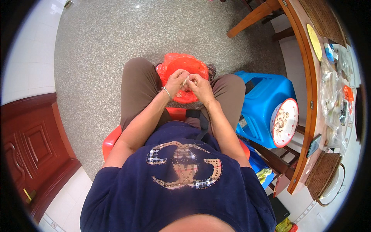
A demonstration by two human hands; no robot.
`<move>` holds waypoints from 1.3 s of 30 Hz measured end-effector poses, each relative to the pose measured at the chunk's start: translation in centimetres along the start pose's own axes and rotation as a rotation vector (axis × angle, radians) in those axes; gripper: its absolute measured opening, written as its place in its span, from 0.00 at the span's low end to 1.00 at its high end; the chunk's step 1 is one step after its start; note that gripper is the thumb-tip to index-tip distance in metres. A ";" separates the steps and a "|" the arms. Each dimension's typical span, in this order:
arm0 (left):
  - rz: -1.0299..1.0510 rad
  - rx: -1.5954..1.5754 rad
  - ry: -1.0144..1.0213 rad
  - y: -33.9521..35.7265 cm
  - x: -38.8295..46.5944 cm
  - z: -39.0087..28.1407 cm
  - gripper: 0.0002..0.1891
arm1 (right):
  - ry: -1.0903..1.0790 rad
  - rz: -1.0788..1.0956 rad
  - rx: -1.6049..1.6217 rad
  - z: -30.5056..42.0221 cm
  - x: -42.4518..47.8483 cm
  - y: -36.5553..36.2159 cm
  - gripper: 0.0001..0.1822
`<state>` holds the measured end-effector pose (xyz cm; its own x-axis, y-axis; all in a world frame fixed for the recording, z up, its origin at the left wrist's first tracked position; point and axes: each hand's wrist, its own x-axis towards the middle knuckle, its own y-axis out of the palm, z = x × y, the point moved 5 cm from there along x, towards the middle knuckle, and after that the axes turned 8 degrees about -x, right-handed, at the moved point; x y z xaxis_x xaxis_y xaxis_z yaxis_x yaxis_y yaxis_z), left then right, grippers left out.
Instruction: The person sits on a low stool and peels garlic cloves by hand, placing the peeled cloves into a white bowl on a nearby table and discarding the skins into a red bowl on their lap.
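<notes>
Both hands meet between my knees, over a container lined with a red plastic bag (187, 62). My left hand (177, 81) has its fingertips closed on a small pale piece that looks like garlic (185, 80). The fingers of my right hand (199, 86) pinch at the same piece from the other side. Small pale bits lie low in the red bag, partly hidden by the hands. To the right, a white plate with a red rim (293, 123) holds several pale garlic cloves (281, 121); it rests on a blue plastic stool (261, 95).
Beyond the blue stool stands a wooden table (310, 116) bearing plastic bags (330, 90), a phone (314, 145), a yellow disc (314, 42) and a wicker basket (323, 174). I sit on a red plastic chair (111, 142). A reddish wooden door (32, 148) is at the left.
</notes>
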<state>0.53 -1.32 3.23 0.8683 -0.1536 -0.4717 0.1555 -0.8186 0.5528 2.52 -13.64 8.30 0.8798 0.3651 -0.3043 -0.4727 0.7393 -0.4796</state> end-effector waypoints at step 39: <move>0.184 -0.345 -0.155 1.1 -0.9 -0.9 0.12 | 0.099 0.240 0.508 -0.8 0.9 0.6 0.11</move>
<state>0.35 -1.65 4.87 0.8194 -0.3828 -0.4267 0.1758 -0.5407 0.8227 2.93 -13.31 7.08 0.7302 0.5200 -0.4432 -0.5541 0.8302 0.0613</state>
